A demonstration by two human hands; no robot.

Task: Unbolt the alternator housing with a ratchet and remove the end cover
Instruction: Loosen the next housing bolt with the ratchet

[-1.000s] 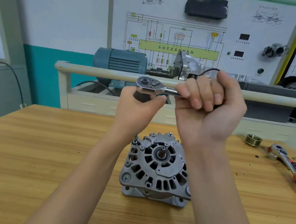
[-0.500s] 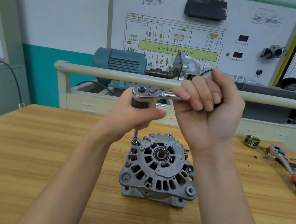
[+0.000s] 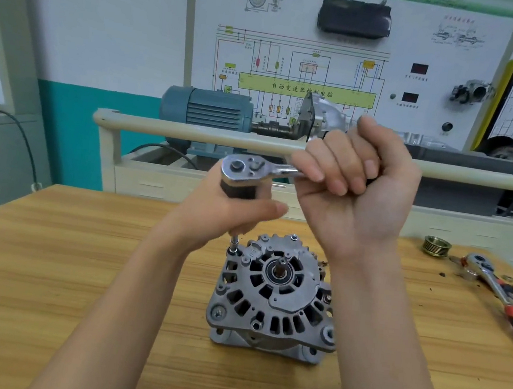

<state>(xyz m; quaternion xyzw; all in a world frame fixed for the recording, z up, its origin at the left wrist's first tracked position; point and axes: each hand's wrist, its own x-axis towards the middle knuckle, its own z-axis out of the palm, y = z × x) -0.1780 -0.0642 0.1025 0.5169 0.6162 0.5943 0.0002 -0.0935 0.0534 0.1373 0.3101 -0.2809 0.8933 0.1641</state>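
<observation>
Left hand [image 3: 229,213], fingers curled around the dark socket adapter [image 3: 238,191] directly under the ratchet's [image 3: 260,170] round head, steadying it above the alternator [image 3: 271,292]. From that hand a thin extension bar [image 3: 234,243] drops upright onto a bolt at the upper left corner of the housing. Right hand [image 3: 354,187], closed in a fist around the ratchet handle, which runs level from the head toward the right. The alternator stands on the wooden table [image 3: 41,280], near its middle, between the two forearms, with its slotted end cover [image 3: 280,298] facing up and the shaft and bearing visible at centre. On the table, far right: a brass-coloured pulley [image 3: 436,246] and, just beside it, a second ratchet [image 3: 503,292] with a red and black handle, lying among small loose parts too small to identify. Behind the table: a cream rail [image 3: 191,132], a blue-green electric motor [image 3: 208,108], and a white training board [image 3: 332,57] bearing a wiring diagram. Wall white above, teal below.
</observation>
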